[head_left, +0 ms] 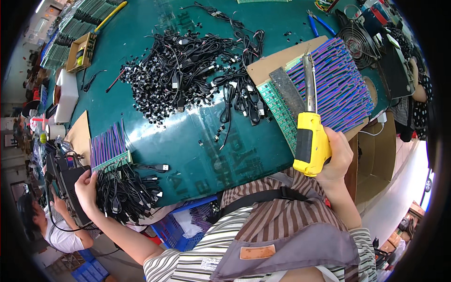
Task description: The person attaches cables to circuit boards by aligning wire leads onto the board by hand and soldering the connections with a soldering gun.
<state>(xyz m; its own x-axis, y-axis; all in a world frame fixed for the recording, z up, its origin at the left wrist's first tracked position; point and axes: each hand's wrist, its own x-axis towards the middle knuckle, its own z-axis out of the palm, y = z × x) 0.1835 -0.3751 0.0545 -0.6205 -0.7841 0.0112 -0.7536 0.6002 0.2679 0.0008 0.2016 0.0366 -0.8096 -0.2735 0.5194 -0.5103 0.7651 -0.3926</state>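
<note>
My right hand (337, 155) is wrapped round the yellow and black handle of a soldering gun (312, 141). Its metal tip points away from me, above a green circuit board panel (278, 109) and rows of purple-blue wires (336, 84). A flat dark metal bar (287, 90) lies across that panel. At the left, my left hand (86, 190) has its fingers bent at the end of a narrow circuit board strip (112, 160). Whether they pinch the strip is hard to see. Purple wires run from its far side; black USB cables (123, 195) bunch on its near side.
A big heap of black cables (188, 66) and small connectors (150, 94) covers the table's middle. Blue-handled pliers (321, 23) and a fan (358, 44) stand far right. Stacked boards (77, 23) and a small box (81, 51) sit far left. A co-worker (58, 225) is at left.
</note>
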